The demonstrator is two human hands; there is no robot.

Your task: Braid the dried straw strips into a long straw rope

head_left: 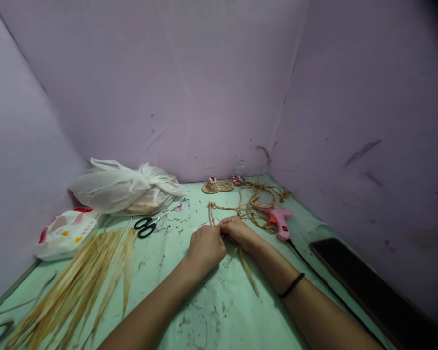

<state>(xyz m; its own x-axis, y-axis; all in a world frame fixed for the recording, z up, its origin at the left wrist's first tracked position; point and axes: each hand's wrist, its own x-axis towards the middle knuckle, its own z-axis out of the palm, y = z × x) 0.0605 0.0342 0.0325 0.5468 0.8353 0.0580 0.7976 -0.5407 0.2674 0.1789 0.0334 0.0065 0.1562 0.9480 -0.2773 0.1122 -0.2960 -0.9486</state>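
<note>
Purple walls [222, 97] box in a green table [219, 316], its back edge right up against them. Knotted white bag [120, 184] at back left has something brownish inside, can't tell what; a clear container [237, 180] holds red bits. Left hand [206, 247] and right hand [239, 231] meet mid-table, fingers curled closed on a braided cord [211, 205]. Scissors [145, 227] sit well left; glue gun [282, 226] crowds the right side.

Bare hands [205, 247]; thin, plain black band [292, 286] round right forearm [323, 316].
</note>
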